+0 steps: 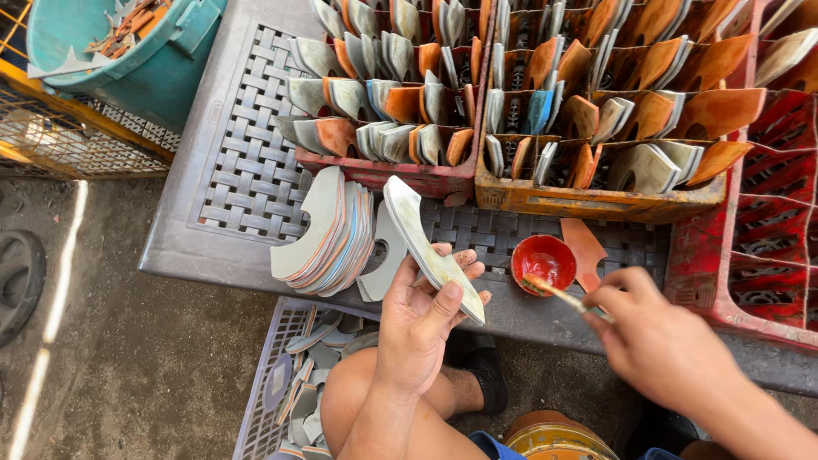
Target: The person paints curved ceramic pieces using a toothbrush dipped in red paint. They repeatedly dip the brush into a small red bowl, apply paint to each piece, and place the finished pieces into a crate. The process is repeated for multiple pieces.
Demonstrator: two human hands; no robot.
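Left hand: clasped around a curved, pale blade-shaped piece, held edge-up just above the desk, thumb pressed on its lower end.

Right hand: pinched on a thin brush, tip dipped in a small red bowl of orange-red paint standing on the desk just right of the held piece.

Uncoated stock: fanned stack of pale pieces leaning on the desk, touching the front of the left crate; further loose pieces in a grey basket on the floor beside the knee.

Coated stock: red crate and orange crate, compartments packed with pieces standing on edge, many showing orange faces. One orange piece lying flat beside the bowl.

Also present: teal tub holding scraps, upper left; larger red crate at right, near compartments partly vacant.

Progress, as judged: large share already painted and racked; held piece unpainted on its visible face; stack and basket remaining.
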